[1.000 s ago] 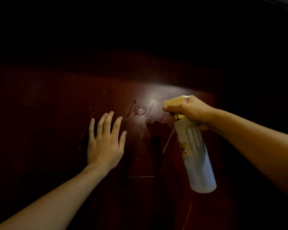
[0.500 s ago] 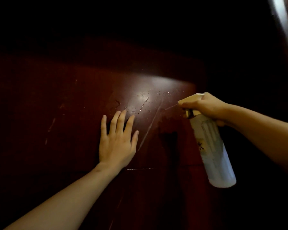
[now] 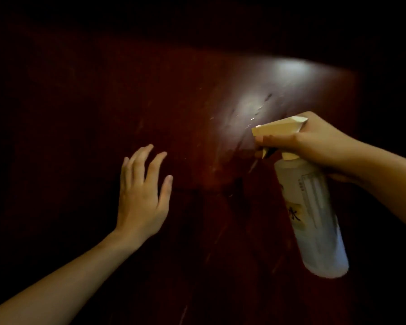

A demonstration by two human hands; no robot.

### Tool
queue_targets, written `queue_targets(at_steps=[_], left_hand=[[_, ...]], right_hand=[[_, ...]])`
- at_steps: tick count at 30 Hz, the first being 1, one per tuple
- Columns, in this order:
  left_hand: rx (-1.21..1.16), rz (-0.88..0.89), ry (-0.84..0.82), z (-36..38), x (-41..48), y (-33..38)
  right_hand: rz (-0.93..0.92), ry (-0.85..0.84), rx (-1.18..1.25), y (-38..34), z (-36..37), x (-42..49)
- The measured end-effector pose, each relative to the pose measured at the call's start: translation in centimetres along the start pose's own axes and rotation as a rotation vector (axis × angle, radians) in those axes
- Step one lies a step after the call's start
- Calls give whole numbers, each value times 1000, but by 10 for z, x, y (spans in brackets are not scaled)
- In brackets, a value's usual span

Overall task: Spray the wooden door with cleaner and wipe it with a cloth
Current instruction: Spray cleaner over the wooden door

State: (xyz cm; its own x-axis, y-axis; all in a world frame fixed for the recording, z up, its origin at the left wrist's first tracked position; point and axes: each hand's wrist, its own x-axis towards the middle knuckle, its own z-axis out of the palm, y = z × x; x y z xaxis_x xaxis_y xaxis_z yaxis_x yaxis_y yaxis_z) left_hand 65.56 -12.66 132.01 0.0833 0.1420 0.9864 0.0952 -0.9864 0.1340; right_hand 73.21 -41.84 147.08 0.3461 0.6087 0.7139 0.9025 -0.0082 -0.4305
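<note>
Two hands before the wooden door point(image 3: 197, 90): at 8 o'clock your left hand point(image 3: 141, 202), fingers point(image 3: 138, 160) loosely spread, holding nothing; at 3 o'clock your right hand point(image 3: 314, 141), fingers point(image 3: 277, 139) gripping the tilted spray bottle point(image 3: 314, 219).

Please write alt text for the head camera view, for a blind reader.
A right hand grips a white spray bottle, its nozzle aimed at a dark red wooden door with droplets in a lit patch. The left hand, fingers spread, holds nothing.

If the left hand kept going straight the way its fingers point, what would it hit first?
Most likely the dark red-brown wooden door itself; the left hand has nothing else ahead, though depth is unclear.
</note>
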Motion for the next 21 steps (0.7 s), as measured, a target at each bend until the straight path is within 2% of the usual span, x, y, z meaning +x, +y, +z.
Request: queue_targets(at_steps=[3,6,11,17,21], left_hand=[[100,-105,-33,-26,-51,-59],[72,-238,-36,-36,-77,-95],[7,-242,-95,-45,-101,-124],[-74,-229,-114,-38,-106,-120],[-119,-205,-121,-26,-116,-101]], right_hand=[[11,-103,118,-1,73,-15],[59,-113,211,5,143,-35],[203,-126,190,20,226,-52],[268,-133,42,29,241,-65],[347,-117,97,42,217,-80]])
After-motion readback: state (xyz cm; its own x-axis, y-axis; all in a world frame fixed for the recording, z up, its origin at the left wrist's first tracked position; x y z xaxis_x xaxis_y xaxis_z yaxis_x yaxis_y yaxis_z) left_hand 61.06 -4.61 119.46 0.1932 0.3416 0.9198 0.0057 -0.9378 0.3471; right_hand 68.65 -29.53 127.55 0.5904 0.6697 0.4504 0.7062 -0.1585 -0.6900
